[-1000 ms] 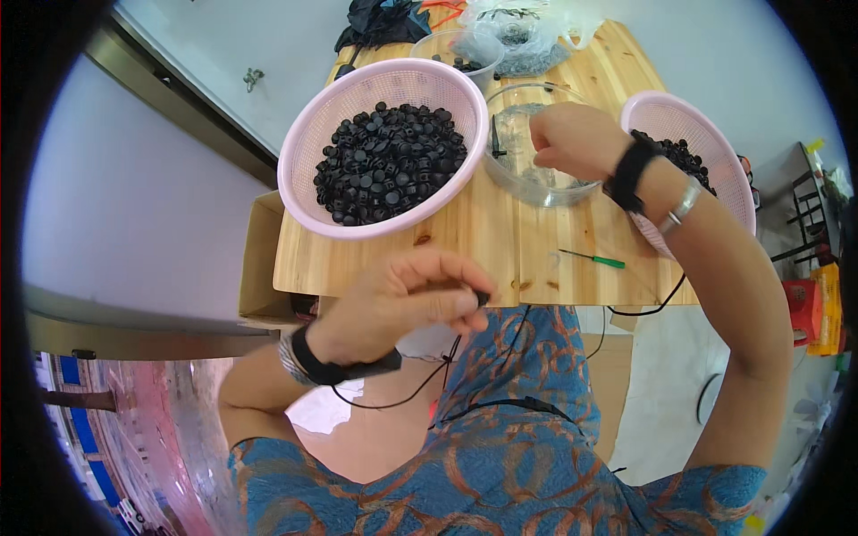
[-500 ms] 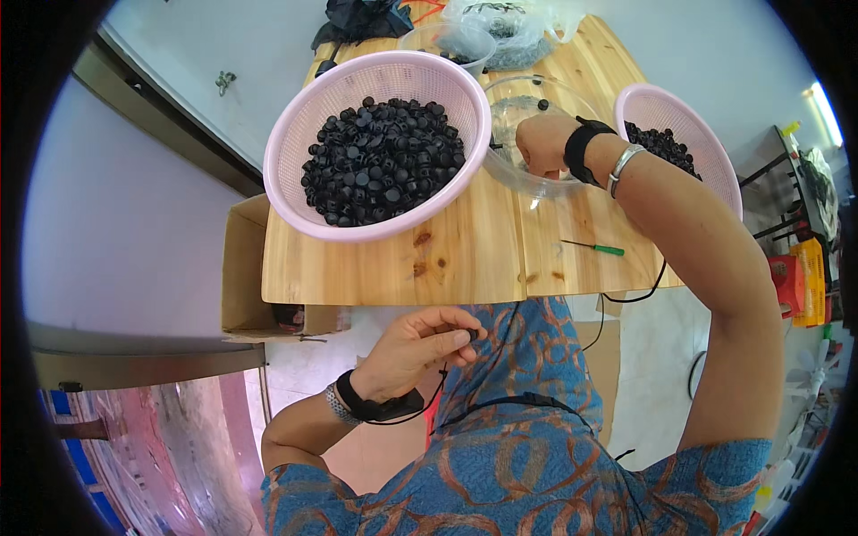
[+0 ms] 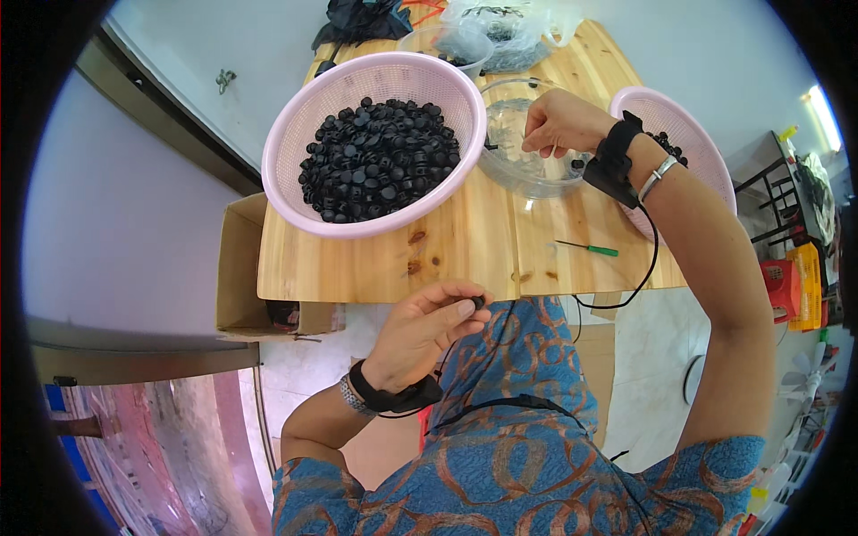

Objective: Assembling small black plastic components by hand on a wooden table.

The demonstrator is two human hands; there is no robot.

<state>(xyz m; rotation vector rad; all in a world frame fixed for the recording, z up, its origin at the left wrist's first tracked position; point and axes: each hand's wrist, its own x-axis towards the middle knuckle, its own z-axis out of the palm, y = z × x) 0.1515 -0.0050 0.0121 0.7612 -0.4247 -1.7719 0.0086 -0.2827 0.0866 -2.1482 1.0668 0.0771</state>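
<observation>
In front of the table's near edge, my left hand point(image 3: 427, 329) is closed, pinching a small black plastic cap point(image 3: 478, 302) between thumb and fingertips. My right hand point(image 3: 565, 125) is over the clear plastic bowl point(image 3: 527, 186) with its fingers pinched together; whatever they may hold is too small to tell. Left of the bowl, a large pink basket point(image 3: 295, 196) holds a heap of black caps point(image 3: 384, 161). Behind my right wrist, a second pink basket point(image 3: 706, 161) has small black parts point(image 3: 666, 146) in it, partly covered by my arm.
A thin screwdriver point(image 3: 601, 250) with a green handle lies on the wooden table point(image 3: 349, 268). At the back are another clear bowl point(image 3: 469, 43), a clear plastic bag point(image 3: 523, 49) and a black bag point(image 3: 362, 22). A cardboard box point(image 3: 241, 259) stands left of the table.
My right hand has risen out of the clear bowl, and its wrist has turned. My left hand, with the black cap, has moved slightly up toward the table edge.
</observation>
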